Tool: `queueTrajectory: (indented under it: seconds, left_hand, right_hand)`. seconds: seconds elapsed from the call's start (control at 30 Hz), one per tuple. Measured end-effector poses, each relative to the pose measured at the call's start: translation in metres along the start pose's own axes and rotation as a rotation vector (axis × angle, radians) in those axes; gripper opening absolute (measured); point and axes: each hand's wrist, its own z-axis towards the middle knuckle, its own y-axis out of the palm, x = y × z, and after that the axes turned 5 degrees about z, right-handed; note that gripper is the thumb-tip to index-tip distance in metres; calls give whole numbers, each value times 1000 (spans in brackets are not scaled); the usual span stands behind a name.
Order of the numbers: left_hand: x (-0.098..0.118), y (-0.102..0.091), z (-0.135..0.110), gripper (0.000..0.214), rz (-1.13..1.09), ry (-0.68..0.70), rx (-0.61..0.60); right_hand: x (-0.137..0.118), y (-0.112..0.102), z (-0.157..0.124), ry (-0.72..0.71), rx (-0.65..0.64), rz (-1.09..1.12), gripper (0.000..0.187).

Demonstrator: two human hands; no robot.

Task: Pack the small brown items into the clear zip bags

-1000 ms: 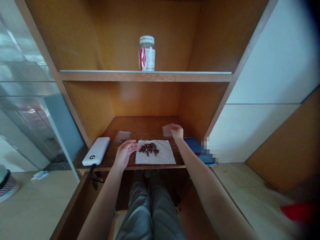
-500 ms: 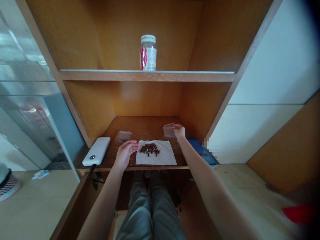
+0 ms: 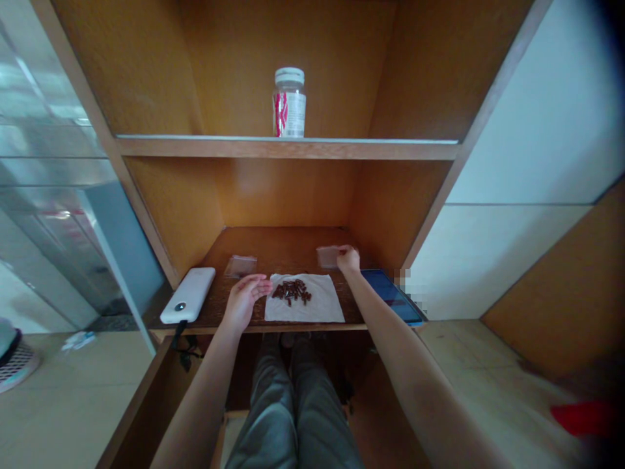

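Several dark brown capsules [image 3: 293, 291] lie in a loose pile on a white paper napkin [image 3: 317, 309] at the shelf's front. My left hand [image 3: 245, 299] hovers at the napkin's left edge, fingers stretched out and holding nothing. Pinched in my right hand [image 3: 348, 258] is the right edge of a small clear plastic bag [image 3: 327, 256], behind the napkin's right side; whether the bag touches the wood I cannot tell. Another clear plastic bag [image 3: 241, 266] lies flat on the wood behind my left hand.
A white power bank [image 3: 191, 294] with a black cable rests at the shelf's left. By my right forearm lies a dark-screened tablet [image 3: 390, 294]. A clear bottle with a white cap [image 3: 290, 104] stands on the upper shelf [image 3: 293, 149], whose edge crosses above my hands.
My right hand has shifted very slightly left and down with the plastic bag, which looks more tilted flat. My left hand and the capsules stay where they were.
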Motion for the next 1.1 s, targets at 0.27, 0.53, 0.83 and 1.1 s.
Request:
queueTrajectory:
  seconds: [0.27, 0.53, 0.83, 1.1]
  left_hand:
    - [0, -1, 0, 18, 9, 7, 3]
    - [0, 0, -1, 17, 6, 25, 3]
    - [0, 1, -1, 17, 6, 12, 9]
    - [0, 1, 0, 18, 19, 20, 18]
  right_hand:
    - [-51, -5, -41, -212, -119, -273, 47]
    - [-52, -3, -46, -246, -156, -393, 45]
    - [-45, -3, -48, -171, -127, -406, 50]
    - [-54, -5, -51, -223, -22, -357, 45]
